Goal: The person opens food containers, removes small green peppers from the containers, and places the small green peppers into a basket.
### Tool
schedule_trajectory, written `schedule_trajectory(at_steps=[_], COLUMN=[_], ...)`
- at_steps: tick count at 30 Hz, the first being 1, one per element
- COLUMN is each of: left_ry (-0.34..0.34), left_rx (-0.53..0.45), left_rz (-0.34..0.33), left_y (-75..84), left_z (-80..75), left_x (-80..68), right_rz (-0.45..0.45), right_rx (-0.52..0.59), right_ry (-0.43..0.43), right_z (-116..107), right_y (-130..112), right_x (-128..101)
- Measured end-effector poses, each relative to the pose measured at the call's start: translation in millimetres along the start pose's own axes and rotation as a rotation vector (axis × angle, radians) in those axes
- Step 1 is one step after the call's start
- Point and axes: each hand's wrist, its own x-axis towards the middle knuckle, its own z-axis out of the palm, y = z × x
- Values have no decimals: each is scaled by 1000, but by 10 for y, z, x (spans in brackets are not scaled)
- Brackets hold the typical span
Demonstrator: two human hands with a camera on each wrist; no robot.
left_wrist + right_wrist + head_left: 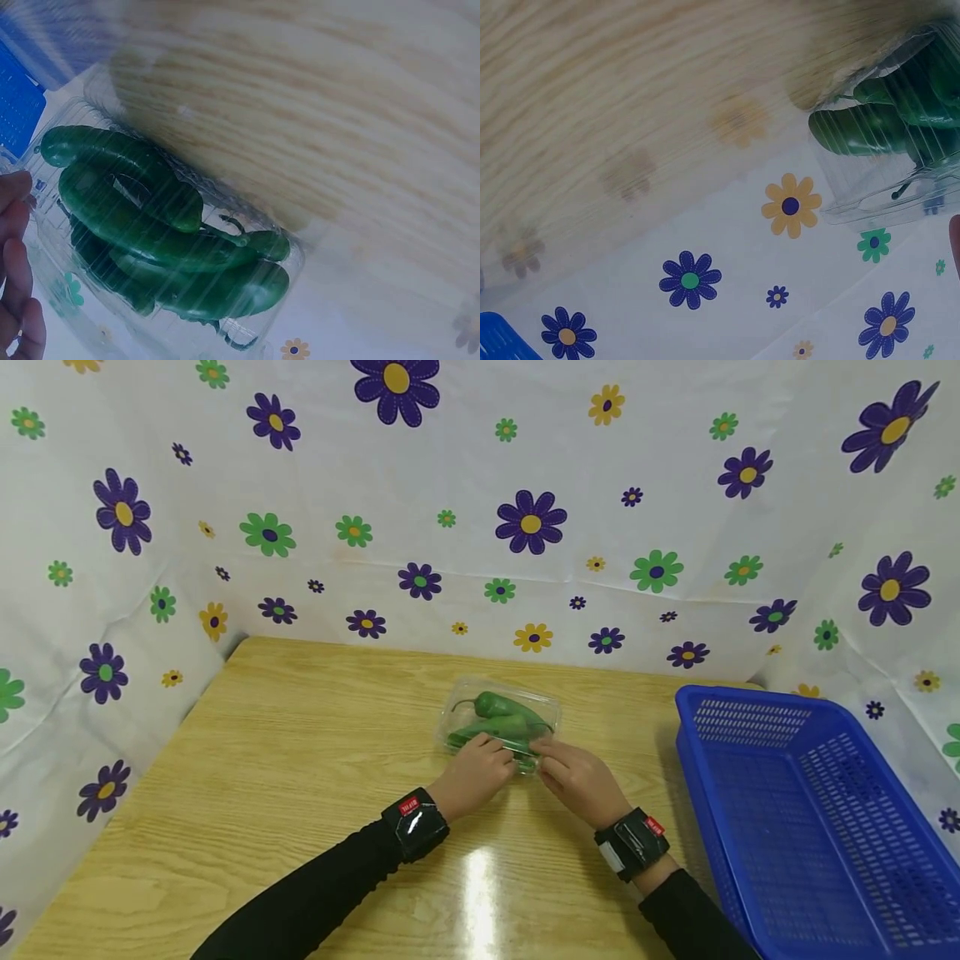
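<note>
A clear plastic container (pixel 536 697) with several long green peppers (pixel 498 727) inside lies on the wooden table. My left hand (pixel 477 775) curls its fingers at the container's near edge, left of its middle. Close beside it, my right hand (pixel 583 783) pinches the same edge near the right corner. The left wrist view shows the peppers (pixel 157 217) through the clear wall, with left fingers (pixel 16 262) at the rim. Only part of the container (pixel 847 176) enters the right wrist view, and the right fingers are mostly outside it.
A blue plastic basket (pixel 780 793) with slotted walls stands to the right of my right arm. The wooden table (pixel 315 735) extends to the left of the container. White cloth (pixel 465 468) with printed flowers hangs behind and at both sides.
</note>
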Motion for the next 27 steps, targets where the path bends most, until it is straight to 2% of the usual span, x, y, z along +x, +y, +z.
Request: schedule_trajectory(at_steps=[4, 10, 17, 19, 22, 27], left_ry=[-2, 27, 225, 242, 187, 3], left_rx=[-24, -104, -167, -184, -252, -413], left_rz=[-8, -34, -69, -97, -152, -229], left_y=[-19, -116, -368, -472, -634, -832], left_z=[-11, -14, -59, -53, -49, -21], left_x=[-36, -199, -328, -350, -397, -510], right_rz=[23, 42, 40, 38, 42, 60], right_rx=[-3, 13, 26, 33, 42, 50], right_ry=[11, 35, 74, 86, 91, 101], right_z=[0, -9, -3, -3, -2, -20], right_y=[-20, -22, 1, 5, 10, 28], right_x=[-22, -40, -48, -46, -42, -38])
